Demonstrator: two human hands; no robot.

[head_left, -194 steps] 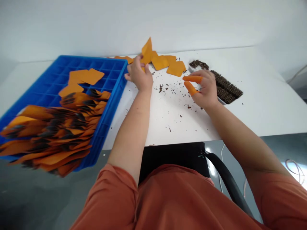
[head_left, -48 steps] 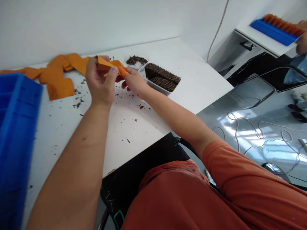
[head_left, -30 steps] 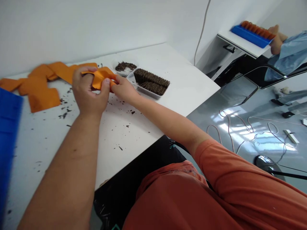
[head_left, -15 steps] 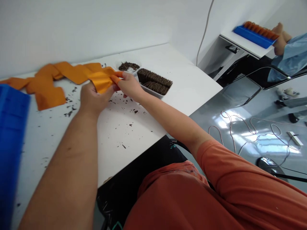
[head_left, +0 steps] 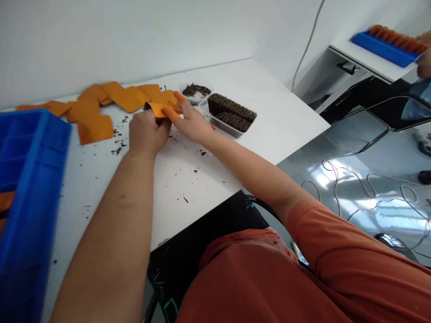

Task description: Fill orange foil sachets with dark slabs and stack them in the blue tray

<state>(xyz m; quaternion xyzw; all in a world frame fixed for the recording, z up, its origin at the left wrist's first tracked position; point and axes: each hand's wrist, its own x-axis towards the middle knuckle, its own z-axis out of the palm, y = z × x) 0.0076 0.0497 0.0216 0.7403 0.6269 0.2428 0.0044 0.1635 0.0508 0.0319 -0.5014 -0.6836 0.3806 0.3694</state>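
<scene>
Head camera, left hand: Bent closed, the left hand (head_left: pixel 148 130) is seen from the back, with an orange piece (head_left: pixel 156 109) held in it; a dark edge is shown at the near corner of the piece.
Right hand: Orange finger covers (head_left: pixel 171 114) are worn on the right hand (head_left: pixel 196 127). Two covered fingers are spread wide, and the piece in the left hand is touched by the lower one.
Orange piece: It is held above the bench (head_left: pixel 202 184), in front of the far row.
Loose orange pieces: Flat, overlapping shapes (head_left: pixel 96 130) are laid along the wall (head_left: pixel 134 36), from behind the blue crate to beyond the hands.
Blue crate: Compartments are seen inside the crate (head_left: pixel 40 179), cut off by the left border; some orange material (head_left: pixel 6 201) is contained in it.
Clear tray: Thin brown sticks (head_left: pixel 232 112) are packed upright in two rows in the tray (head_left: pixel 224 128), just beside the right hand.
Round dish: Brown scraps (head_left: pixel 193 89) are held in the dish (head_left: pixel 202 99), behind the clear tray.
Dark crumbs: Bits (head_left: pixel 117 150) are scattered over the bench around the hands.
Second table: A blue tray (head_left: pixel 384 48) of orange items (head_left: pixel 397 37) is set on the table (head_left: pixel 367 58) at upper right, with part of another person's hand (head_left: pixel 424 63) seen beside it.
Floor: Thin cables (head_left: pixel 370 188) are looped over the shiny floor (head_left: pixel 357 157).
Writing: Small teal marks (head_left: pixel 249 205) are seen on the black cloth (head_left: pixel 218 224); they are too small to be read.
</scene>
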